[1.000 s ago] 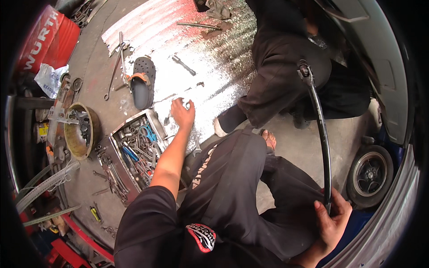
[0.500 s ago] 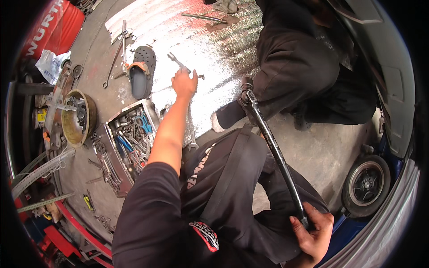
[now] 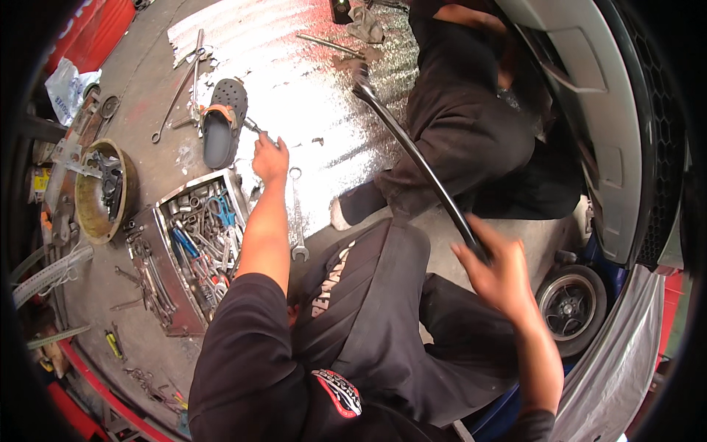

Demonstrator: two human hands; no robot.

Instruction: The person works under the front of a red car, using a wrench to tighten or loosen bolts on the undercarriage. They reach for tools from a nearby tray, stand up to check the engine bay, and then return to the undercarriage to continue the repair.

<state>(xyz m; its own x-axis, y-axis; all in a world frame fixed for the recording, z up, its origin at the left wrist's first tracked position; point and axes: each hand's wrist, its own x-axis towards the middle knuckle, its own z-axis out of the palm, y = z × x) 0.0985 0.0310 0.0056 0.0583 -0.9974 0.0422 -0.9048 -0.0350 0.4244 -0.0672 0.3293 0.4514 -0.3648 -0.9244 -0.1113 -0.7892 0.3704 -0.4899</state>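
In my right hand (image 3: pixel 501 269), blurred by motion, is the lower end of a long black breaker bar (image 3: pixel 423 162). The bar slants up and left, its jointed metal head with a socket at the far end. Over the shiny foil mat (image 3: pixel 294 66), my left hand (image 3: pixel 271 158) is closed on a short metal tool (image 3: pixel 254 127) that looks like a ratchet; the fingers partly hide it. Just left of that hand lies a grey clog (image 3: pixel 221 136) with an orange strap. A combination wrench (image 3: pixel 297 214) rests right of my left forearm.
Left of my arm stands an open metal toolbox (image 3: pixel 239 195) full of sockets and wrenches. A round bowl (image 3: pixel 88 214) of parts sits farther left. Another person's dark-trousered legs (image 3: pixel 471 132) stretch beside a car bumper (image 3: pixel 611 132). A wheel (image 3: pixel 571 302) is at the right.
My left hand has taken hold of the short tool and drawn it left, beside the clog. My right hand and the breaker bar have moved up and away; the view has shifted slightly.
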